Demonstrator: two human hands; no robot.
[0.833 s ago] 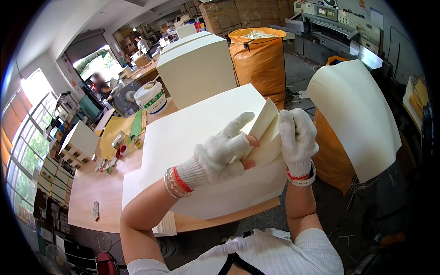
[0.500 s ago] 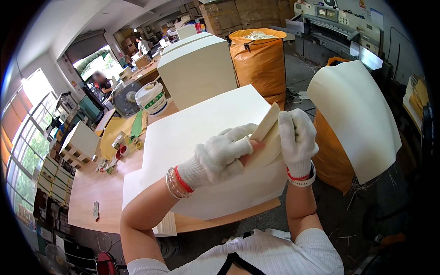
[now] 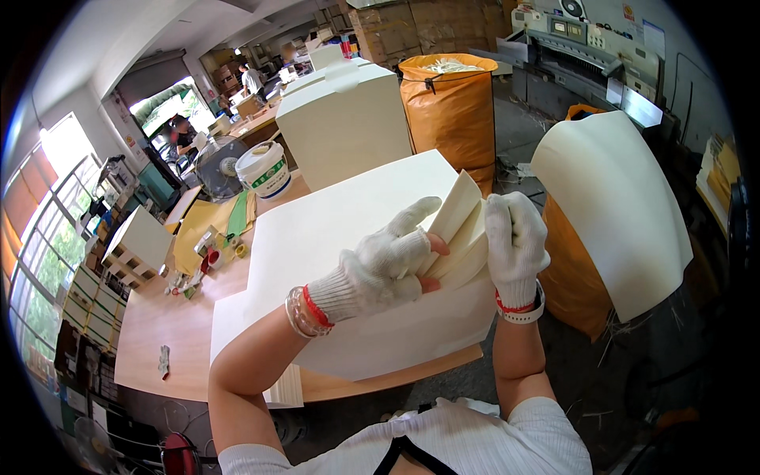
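Observation:
White paper sheets (image 3: 348,190) lie in a broad stack before me, and at the right corner several curl upward in separated layers. My right hand (image 3: 514,237), in a white knit glove, is closed on the edge of the curled sheets (image 3: 467,229). My left hand (image 3: 388,257) reaches in from the left, its glove leaving two fingertips bare. Those fingertips touch the fanned layers, with the fingers spread apart. My right palm's inner side and the sheet edge inside it are hidden.
A taller paper stack (image 3: 344,119) stands behind, beside a white bucket (image 3: 264,170) and a fan (image 3: 218,166). An orange sack (image 3: 447,111) of paper strips stands farther right. A large curved sheet (image 3: 617,206) rests over another orange sack (image 3: 570,277). People sit and stand far back.
My left fingers have spread wider, and the curled layers have fanned farther apart. My right hand keeps its hold in nearly the same place.

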